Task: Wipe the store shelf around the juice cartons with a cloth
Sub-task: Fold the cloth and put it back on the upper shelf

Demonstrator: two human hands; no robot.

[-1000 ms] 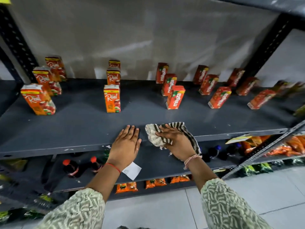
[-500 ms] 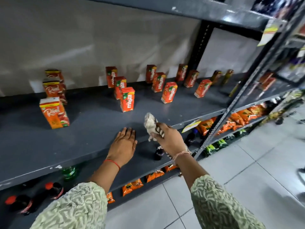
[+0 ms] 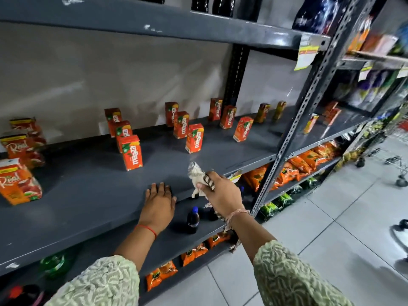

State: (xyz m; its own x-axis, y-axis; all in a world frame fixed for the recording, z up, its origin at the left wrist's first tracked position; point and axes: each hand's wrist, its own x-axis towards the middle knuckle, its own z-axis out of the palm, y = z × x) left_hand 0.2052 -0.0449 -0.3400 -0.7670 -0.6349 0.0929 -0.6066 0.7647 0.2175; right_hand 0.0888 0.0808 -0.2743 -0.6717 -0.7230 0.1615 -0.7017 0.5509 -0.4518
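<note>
We note the left hand (image 3: 159, 200) lies flat, fingers released, on the shelf (image 3: 88, 195) at its front edge, likely bracing. The right hand (image 3: 223, 194) clutches the bunched cloth (image 3: 196, 175) just above the same edge, beside the left. The juice cartons (image 3: 132, 152) stand further back, towards the rear edge, apart from both hands.

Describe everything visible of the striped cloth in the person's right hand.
The striped cloth is a soft woven rag, off-white with dark stripes, bunched into a crumpled wad. The right hand grips it, fingers closed around its middle, so one end sticks up and a frayed end hangs below the hand. It is held at the front edge of the dark grey metal shelf; whether it touches the shelf is unclear. The flat left hand lies beside it, apart.
</note>
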